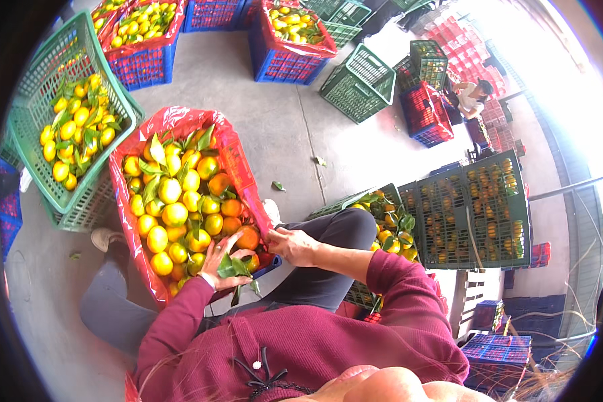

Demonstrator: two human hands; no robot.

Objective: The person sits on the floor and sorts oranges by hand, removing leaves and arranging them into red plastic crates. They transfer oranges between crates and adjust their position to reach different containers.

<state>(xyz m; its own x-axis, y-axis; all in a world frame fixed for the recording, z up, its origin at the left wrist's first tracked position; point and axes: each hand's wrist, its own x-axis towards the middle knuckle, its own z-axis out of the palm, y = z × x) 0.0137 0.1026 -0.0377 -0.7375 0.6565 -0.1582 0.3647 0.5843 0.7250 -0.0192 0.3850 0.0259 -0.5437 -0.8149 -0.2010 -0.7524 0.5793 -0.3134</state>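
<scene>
A crate lined with red plastic film (pixel 238 166) stands between the person's legs, filled with orange and yellow citrus fruit (pixel 175 214), some with green leaves. My left hand (pixel 225 264) lies spread over the fruit at the crate's near end, beside a larger orange fruit (pixel 248 237). Green leaves (pixel 233 266) lie against its fingers and back; whether it grips them is unclear. At the crate's right near corner, my right hand (pixel 292 246) has its fingers closed on the edge of the red film.
A green crate of leafy citrus (pixel 25 145) stands at left, on another crate. More leafy fruit (pixel 389 226) sits in a green crate by the right knee. Lined blue crates (pixel 291 65) and an empty green crate (pixel 357 90) stand beyond. A person (pixel 471 98) is at far right.
</scene>
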